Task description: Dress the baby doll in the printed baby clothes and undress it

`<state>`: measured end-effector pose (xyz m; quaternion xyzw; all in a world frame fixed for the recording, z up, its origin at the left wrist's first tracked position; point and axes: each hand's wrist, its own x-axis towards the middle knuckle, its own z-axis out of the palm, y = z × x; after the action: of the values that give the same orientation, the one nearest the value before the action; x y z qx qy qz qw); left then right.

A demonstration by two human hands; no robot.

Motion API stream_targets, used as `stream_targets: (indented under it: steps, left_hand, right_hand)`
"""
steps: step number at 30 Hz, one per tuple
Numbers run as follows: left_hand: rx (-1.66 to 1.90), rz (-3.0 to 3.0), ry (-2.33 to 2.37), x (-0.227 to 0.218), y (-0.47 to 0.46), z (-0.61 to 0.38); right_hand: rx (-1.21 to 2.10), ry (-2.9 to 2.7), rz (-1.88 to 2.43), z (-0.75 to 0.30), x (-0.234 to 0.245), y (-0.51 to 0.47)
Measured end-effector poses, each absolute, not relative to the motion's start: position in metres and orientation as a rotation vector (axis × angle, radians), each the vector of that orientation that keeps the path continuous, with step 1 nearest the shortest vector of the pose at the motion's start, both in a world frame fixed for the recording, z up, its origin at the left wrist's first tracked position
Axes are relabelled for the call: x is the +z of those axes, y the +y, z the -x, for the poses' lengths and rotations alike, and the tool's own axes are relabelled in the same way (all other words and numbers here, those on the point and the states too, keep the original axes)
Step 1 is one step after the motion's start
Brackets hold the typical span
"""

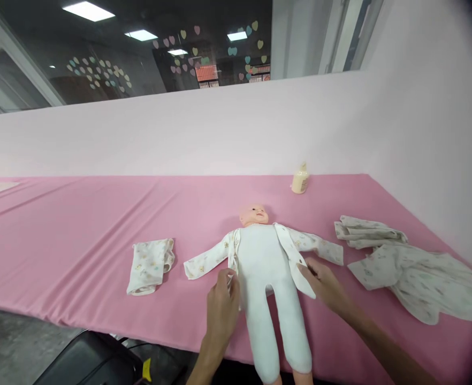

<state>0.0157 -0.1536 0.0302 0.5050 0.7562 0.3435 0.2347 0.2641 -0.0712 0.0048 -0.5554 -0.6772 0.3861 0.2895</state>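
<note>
- At left of the frame, the pink cloth (71, 214) offers a wide, flat passage.
- At centre left, a folded garment (146, 267) obstructs a low path; a narrow strip lies between it and the spread shirt (207, 261).
- In the centre, the doll (262, 256) blocks the way, with the left hand (223, 305) and right hand (320, 283) close beside it.
- Above the doll's head there is room, up to the wall (180, 139) and the bottle (299, 181).
- At right, heaped clothes (420, 278) leave only a small gap.
</note>
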Motion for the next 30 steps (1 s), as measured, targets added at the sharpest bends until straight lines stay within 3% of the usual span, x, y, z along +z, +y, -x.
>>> stream_targets:
  steps: [4, 10, 14, 18, 23, 30]
  left_hand:
    - [1.008, -1.574, 1.884, 0.041, -0.154, -0.042]
    - [0.724, -2.161, 1.608, 0.035, -0.170, -0.052]
    - [0.708, -1.817, 1.607, 0.053, -0.160, -0.030]
    - [0.924, -1.482, 2.064, 0.060, -0.103, -0.002]
    - [0.515, -1.583, 2.169, 0.059, -0.031, 0.005]
    - [0.226, -1.739, 2.212, 0.063, 0.004, -0.001]
  right_hand:
    - [1.040, -1.851, 1.379, -0.247, 0.027, -0.078]
    - [1.035, -2.154, 1.278, -0.237, 0.039, -0.097]
    - [0.866, -2.277, 1.313, -0.244, 0.050, -0.086]
    - [0.610, -1.901, 1.573, -0.243, 0.054, -0.029]
    - [1.062, -1.934, 1.533, -0.223, 0.039, 0.041]
    - [1.245, -1.979, 1.435, -0.207, 0.041, 0.076]
